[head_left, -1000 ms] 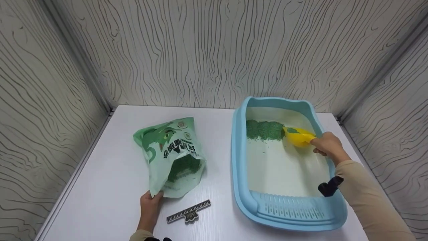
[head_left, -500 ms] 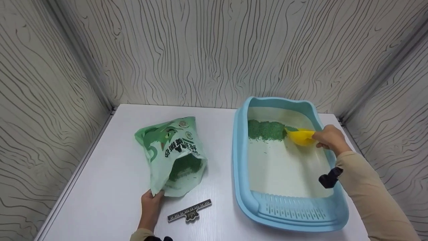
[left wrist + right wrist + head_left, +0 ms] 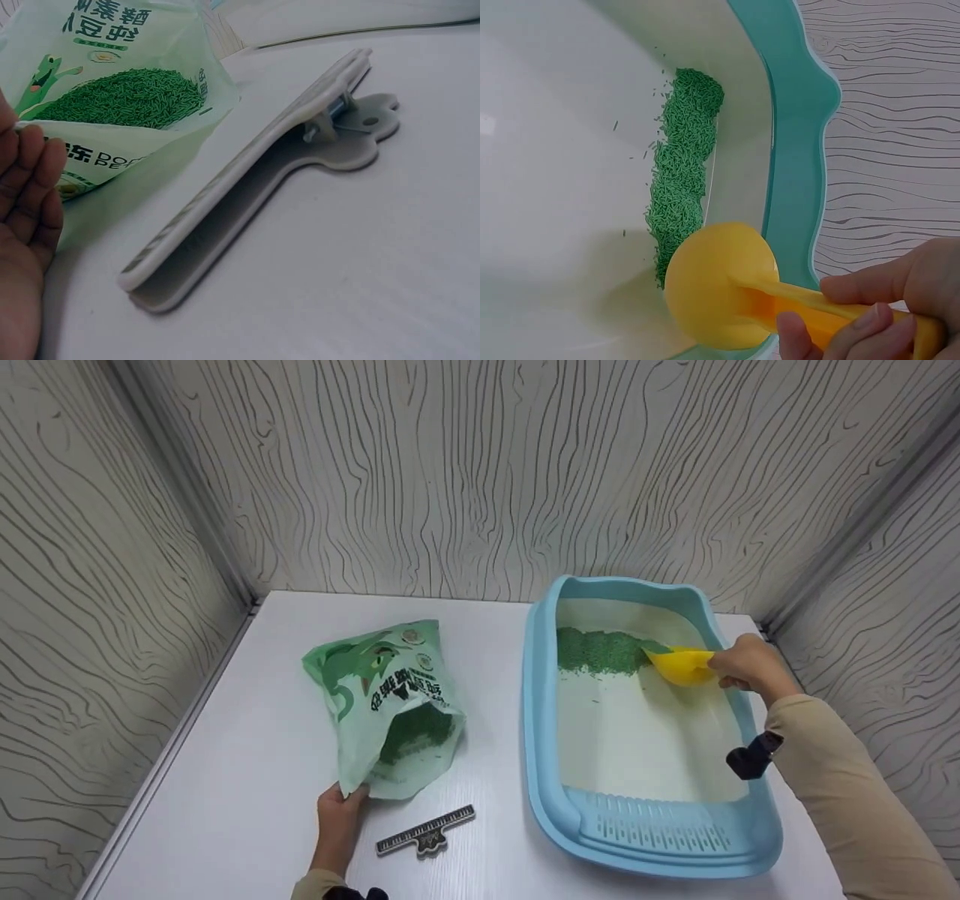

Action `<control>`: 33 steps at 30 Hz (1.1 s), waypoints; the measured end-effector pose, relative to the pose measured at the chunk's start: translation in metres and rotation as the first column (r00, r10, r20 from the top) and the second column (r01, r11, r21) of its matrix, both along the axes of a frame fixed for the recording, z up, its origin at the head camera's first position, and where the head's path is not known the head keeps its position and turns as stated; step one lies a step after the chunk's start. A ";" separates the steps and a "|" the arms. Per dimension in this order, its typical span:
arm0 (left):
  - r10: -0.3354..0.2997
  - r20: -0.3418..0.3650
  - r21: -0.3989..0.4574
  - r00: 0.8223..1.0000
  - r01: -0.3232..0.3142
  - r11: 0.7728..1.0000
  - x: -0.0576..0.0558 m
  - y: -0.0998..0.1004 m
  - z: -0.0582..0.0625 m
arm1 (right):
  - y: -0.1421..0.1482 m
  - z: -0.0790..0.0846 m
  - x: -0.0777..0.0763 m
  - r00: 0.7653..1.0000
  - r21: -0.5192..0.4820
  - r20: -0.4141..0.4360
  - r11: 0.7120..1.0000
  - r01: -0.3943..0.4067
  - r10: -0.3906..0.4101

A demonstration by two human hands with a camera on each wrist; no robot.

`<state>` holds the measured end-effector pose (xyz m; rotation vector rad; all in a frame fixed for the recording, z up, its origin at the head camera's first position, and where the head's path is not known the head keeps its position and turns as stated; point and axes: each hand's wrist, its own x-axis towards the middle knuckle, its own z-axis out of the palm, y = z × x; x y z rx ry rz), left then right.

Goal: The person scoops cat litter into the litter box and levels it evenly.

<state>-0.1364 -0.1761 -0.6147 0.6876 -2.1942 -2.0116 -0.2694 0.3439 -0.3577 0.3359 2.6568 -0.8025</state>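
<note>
My right hand grips the handle of a yellow scoop over the far right part of a blue litter box. The scoop is tipped; its rounded underside shows in the right wrist view. A band of green pellet litter lies along the box's far end, meeting the scoop's edge. On the left, my left hand pinches the near rim of a pale green litter bag. The bag lies with its mouth facing me, green pellets inside. The left thumb is mostly out of the left wrist view.
A flat bag clip with a piano-key pattern lies on the white table, between the bag and the box. The box has a slotted step at its near end. Wood-patterned panels stand behind and at both sides.
My right hand has moved a little right and away with the scoop, which has tipped further. The litter band reaches slightly further right. My left hand keeps its hold on the bag.
</note>
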 end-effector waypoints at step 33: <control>0.003 -0.012 0.014 1.000 -0.003 1.000 0.000 0.000 -0.001 | -0.007 0.012 0.011 0.990 0.221 -0.030 0.967 -0.128 0.138</control>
